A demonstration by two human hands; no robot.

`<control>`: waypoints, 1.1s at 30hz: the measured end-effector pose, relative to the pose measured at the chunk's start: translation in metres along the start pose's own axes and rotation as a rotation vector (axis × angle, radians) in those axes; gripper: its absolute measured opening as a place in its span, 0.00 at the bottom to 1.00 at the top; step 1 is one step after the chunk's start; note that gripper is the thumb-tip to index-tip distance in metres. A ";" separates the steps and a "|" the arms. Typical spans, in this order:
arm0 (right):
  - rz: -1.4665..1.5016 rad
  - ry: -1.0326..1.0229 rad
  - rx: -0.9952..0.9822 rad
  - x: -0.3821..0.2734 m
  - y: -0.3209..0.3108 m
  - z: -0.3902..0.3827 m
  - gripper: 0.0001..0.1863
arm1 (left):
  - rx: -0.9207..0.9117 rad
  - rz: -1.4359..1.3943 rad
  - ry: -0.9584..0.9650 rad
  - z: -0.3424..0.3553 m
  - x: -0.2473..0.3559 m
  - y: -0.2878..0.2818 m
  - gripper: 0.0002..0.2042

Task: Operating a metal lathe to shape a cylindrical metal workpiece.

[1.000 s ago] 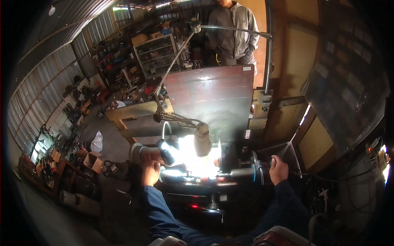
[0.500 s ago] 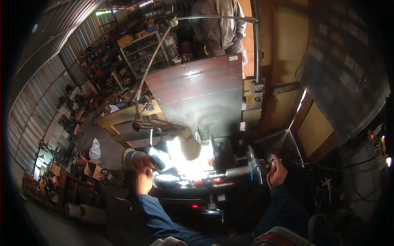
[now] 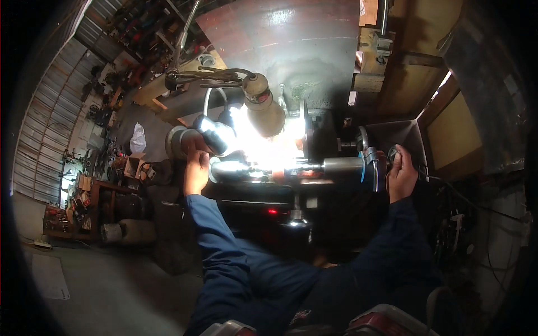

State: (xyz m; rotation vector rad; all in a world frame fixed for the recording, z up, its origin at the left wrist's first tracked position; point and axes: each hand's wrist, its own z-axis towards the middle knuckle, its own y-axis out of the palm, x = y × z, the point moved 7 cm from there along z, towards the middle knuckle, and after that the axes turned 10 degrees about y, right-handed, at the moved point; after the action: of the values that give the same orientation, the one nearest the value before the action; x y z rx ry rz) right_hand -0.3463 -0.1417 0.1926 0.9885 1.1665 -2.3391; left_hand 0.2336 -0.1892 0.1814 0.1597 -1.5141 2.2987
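A bench machine with a long horizontal shaft stands before me, its middle washed out by lamp glare. My left hand point(image 3: 196, 172) is closed at the machine's left end, against a round motor-like housing point(image 3: 177, 141). Its fingertips are partly hidden, so I cannot make out what they grip. On the right, my right hand point(image 3: 402, 178) is closed around a small round metal knob point(image 3: 391, 154) at the shaft's end. Between the hands lie a bright steel cylinder point(image 3: 343, 164) and a clamp-like bracket point(image 3: 372, 162). A work lamp point(image 3: 263, 115) hangs close above the middle.
A large reddish-grey metal sheet point(image 3: 280, 42) rises behind the machine. Below the shaft sits a shiny metal fitting point(image 3: 297, 218), beside a small red light point(image 3: 272, 211). Cluttered parts and a white bag point(image 3: 138, 138) lie at left. A cable point(image 3: 465, 196) runs at right.
The view has tilted downward, so the machine and both hands appear higher and more of my sleeves shows. The person standing behind the sheet has left the view. Both hands keep their places on the machine.
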 end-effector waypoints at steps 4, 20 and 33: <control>0.019 -0.013 0.007 0.002 -0.003 -0.008 0.13 | -0.017 -0.082 -0.067 -0.003 0.008 -0.001 0.28; 0.125 -0.229 0.258 0.027 -0.006 -0.029 0.14 | -0.047 -0.240 -0.230 0.003 0.030 -0.006 0.24; -0.217 0.027 -0.152 -0.008 0.005 0.022 0.09 | -0.074 -0.127 -0.060 0.007 0.013 0.005 0.14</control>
State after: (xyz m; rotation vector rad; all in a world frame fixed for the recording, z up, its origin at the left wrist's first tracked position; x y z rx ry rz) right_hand -0.3472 -0.1620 0.2043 0.8823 1.5045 -2.3612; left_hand 0.2196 -0.1942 0.1842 0.2979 -1.5694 2.1536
